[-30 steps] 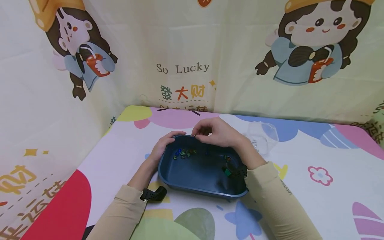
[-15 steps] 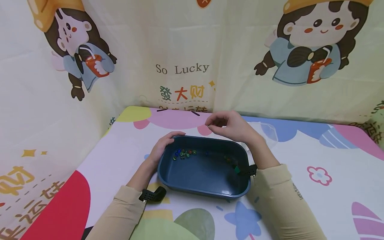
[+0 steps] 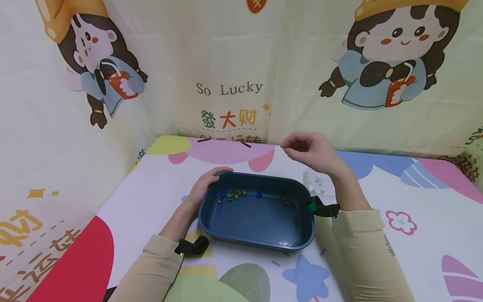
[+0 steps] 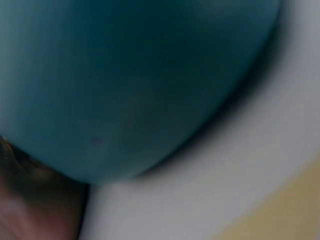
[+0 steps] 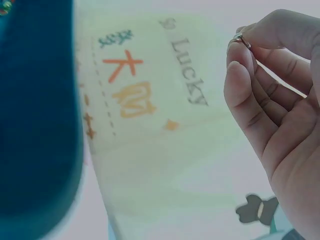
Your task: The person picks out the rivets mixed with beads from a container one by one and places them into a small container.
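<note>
A dark blue plastic basin (image 3: pixel 256 222) lies on the table with several coloured glass marbles (image 3: pixel 230 195) grouped at its back left. A lone blue marble (image 3: pixel 259 195) sits near the back wall, and a few darker ones (image 3: pixel 286 201) lie at the right. My left hand (image 3: pixel 203 184) holds the basin's back left corner at the rim. Above the table, behind the basin's right side, my right hand (image 3: pixel 313 153) pinches a small shiny marble (image 5: pixel 242 41) between thumb and fingertips. The left wrist view is mostly filled by the basin's blurred outer wall (image 4: pixel 150 90).
A clear plastic box (image 3: pixel 317 182) with small clear pieces inside stands behind the basin's right corner, partly hidden by my right forearm. The table (image 3: pixel 434 201) has a colourful printed cover. A printed curtain (image 3: pixel 294 84) hangs along the back edge.
My right hand has moved from the basin's back rim to the right and upward, carrying the small marble. More of the basin's right side now shows. My left hand has stayed at the corner.
</note>
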